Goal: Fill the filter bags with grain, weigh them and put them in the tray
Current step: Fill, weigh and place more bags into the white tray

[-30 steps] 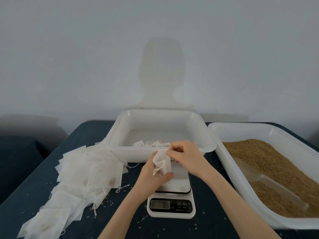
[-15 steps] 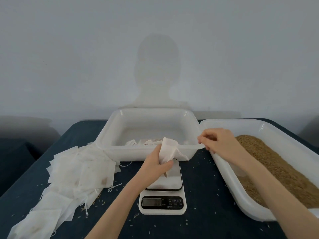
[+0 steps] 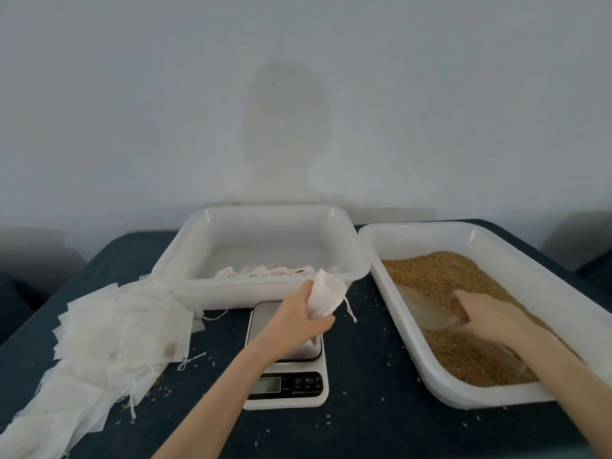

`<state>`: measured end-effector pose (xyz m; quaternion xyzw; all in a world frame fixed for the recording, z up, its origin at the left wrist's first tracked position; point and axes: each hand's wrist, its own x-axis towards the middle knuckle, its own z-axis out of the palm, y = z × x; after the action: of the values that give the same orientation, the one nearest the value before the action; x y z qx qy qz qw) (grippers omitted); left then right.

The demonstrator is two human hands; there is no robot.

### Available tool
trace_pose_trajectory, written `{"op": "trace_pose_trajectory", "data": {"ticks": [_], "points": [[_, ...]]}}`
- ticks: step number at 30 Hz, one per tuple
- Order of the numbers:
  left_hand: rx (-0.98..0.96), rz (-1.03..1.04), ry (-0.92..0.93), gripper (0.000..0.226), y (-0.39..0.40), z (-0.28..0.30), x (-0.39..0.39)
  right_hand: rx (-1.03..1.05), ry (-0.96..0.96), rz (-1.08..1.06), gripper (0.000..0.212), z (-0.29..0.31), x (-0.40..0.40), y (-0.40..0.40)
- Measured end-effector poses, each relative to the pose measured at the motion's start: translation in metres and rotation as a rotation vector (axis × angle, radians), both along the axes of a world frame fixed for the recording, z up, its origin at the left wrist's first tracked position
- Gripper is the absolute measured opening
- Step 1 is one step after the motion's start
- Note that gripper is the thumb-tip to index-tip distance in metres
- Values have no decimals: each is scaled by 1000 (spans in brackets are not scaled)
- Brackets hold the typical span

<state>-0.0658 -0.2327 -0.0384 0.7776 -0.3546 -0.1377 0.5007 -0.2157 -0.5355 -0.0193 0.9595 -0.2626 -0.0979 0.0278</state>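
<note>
My left hand (image 3: 299,321) grips a white filter bag (image 3: 326,298) with its mouth held open, above the small kitchen scale (image 3: 288,379). My right hand (image 3: 483,316) reaches into the grain bin (image 3: 543,270) on the right and holds the handle of a clear plastic scoop (image 3: 427,309) lying in the brown grain (image 3: 440,270). Behind the scale stands a white tray (image 3: 261,289) with a few filled bags (image 3: 265,270) along its near side.
A heap of flat unfilled filter bags (image 3: 109,336) spreads over the dark table (image 3: 367,422) at the left, drawstrings trailing. Loose grains lie scattered round the scale. A pale wall rises right behind the tray and bin.
My right hand left the bag, crossed over the bin's rim and took hold of the scoop in the grain. My left hand kept the bag, now with its mouth open toward the bin.
</note>
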Motion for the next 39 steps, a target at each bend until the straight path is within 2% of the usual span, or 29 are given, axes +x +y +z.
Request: {"op": "trace_pose_trajectory", "data": {"ticks": [6,10,15,19,23,27,32,39], "points": [[48,-8,-31,36,-2,-5,-1,94,96,8,10,6,1,-10],[71,-10,-20,40,-1,-9,3,-55,10,41,9,23,7,-25],[97,10,-27,39,3,-12,4,-279,28,90,30,33,5,-38],[121,13,-46,39,3,-14,5,-131,95,91,29,36,-2,-43],[118,-4,-34,37,3,-14,3,64,150,110,36,24,-5,-44],[124,-17,-42,36,3,-14,1,235,115,79,29,19,-10,-54],[123,-7,-40,34,5,-14,3,428,12,-14,29,22,-18,-67],[135,-18,-29,35,7,-16,2,500,-90,19,21,32,-17,-61]]}}
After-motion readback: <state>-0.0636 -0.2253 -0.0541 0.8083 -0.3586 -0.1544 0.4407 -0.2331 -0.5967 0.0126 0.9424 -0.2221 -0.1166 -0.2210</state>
